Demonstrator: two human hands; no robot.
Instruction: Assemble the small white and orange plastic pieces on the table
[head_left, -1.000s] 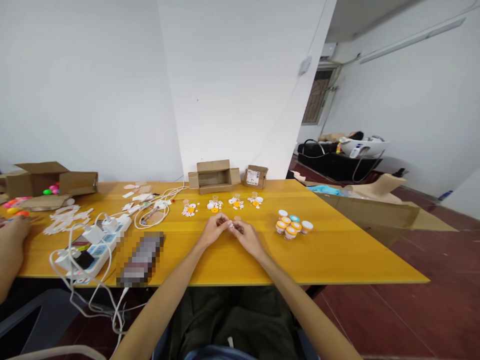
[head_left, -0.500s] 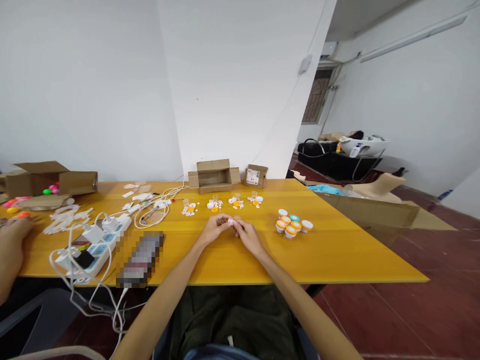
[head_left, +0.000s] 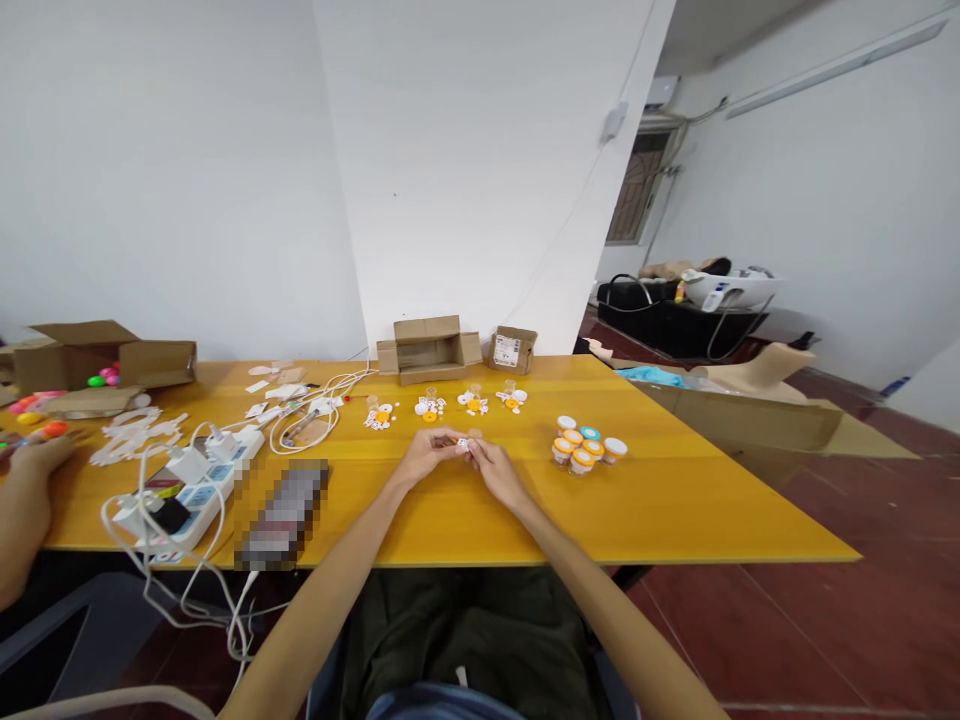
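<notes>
In front of me, my left hand and my right hand meet over the table, fingertips pinched together. Between them is a small white piece with dark marks, too small to name exactly. Just behind the fingers stands a clear cup, partly hidden. Farther back lie several little piles of white marked pieces and orange lids, each pile beside a clear cup. To the right of my hands, several lidded clear jars stand grouped, with orange, white and teal lids.
An open cardboard box and a smaller box stand at the back. Left are a power strip with cables, a blurred phone and white plastic pieces. Another person's hand is by colourful balls.
My hands stay nearly in place, with the white piece turned slightly between the fingertips. At far left the other person's hand has shifted a little, beside an orange ball.
</notes>
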